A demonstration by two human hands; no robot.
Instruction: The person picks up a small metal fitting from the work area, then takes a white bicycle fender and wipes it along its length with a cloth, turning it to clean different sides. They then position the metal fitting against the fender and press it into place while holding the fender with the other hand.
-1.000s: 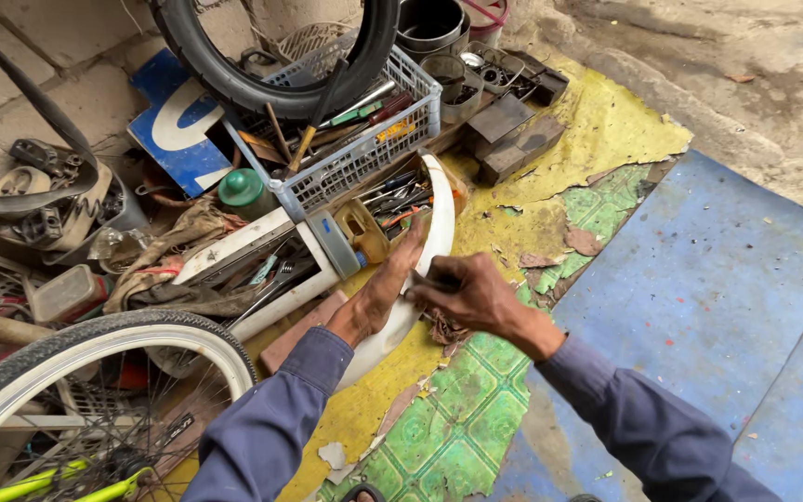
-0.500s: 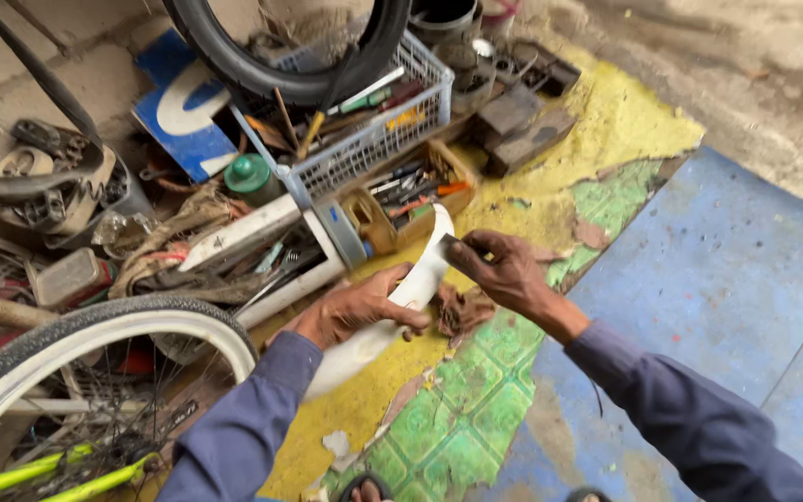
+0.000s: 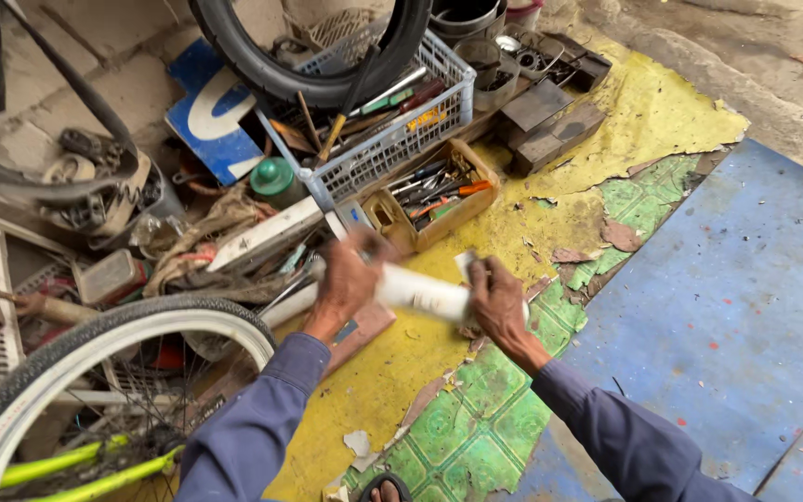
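Observation:
Both my hands grip a long white curved bicycle mudguard [image 3: 415, 290], held roughly level over the yellow floor covering. My left hand [image 3: 346, 279] holds its left part, fingers wrapped over the top. My right hand [image 3: 496, 293] grips its right end. Blue sleeves cover both forearms. Just beyond my hands stands a small wooden box [image 3: 434, 195] of hand tools.
A white plastic basket [image 3: 392, 139] of tools sits under a black tyre [image 3: 318, 79]. A bicycle wheel [image 3: 95, 363] with a green frame is at lower left. Metal clutter lies at left, wooden blocks [image 3: 550, 125] at the back, a blue mat [image 3: 727, 307] at right, green patterned flooring [image 3: 467, 418] below.
The mudguard has swung from upright to roughly level and come closer to me. My hands shifted along it, left hand now on the left part, right hand on the right end.

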